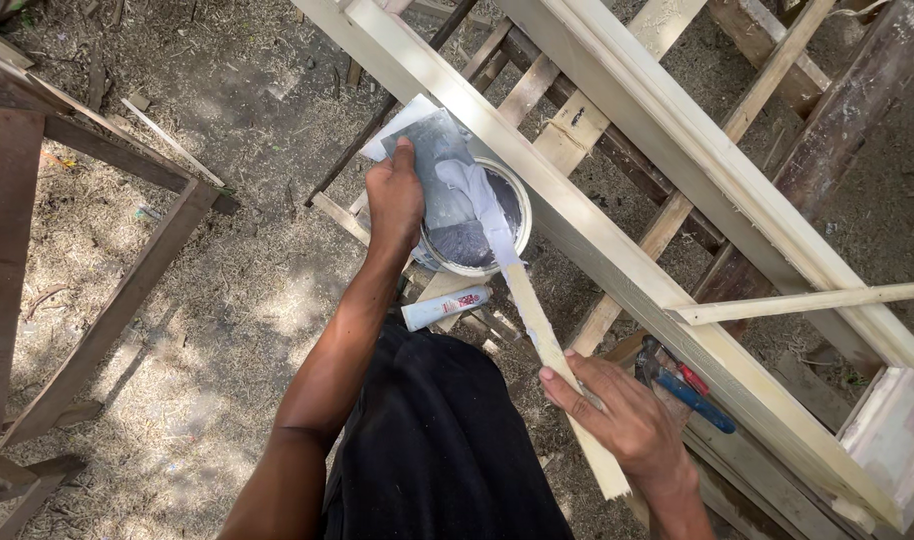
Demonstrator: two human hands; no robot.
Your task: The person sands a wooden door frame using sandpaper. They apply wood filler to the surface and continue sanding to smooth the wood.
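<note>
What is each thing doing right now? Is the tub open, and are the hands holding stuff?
Tub: open, white paste inside.
Metal plate: tilted over the tub, smeared with paste.
Stick: tip in the tub, coated white.
Left hand: grip shut on the plate.
Right hand: grip shut on the stick.
Tube: lying flat on the ground.
Pliers: lying beside the frame.

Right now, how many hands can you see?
2. The left hand presses a flat metal scraper over the white tub. The right hand holds a wood stick dipped into the tub. No other hands show.
</note>
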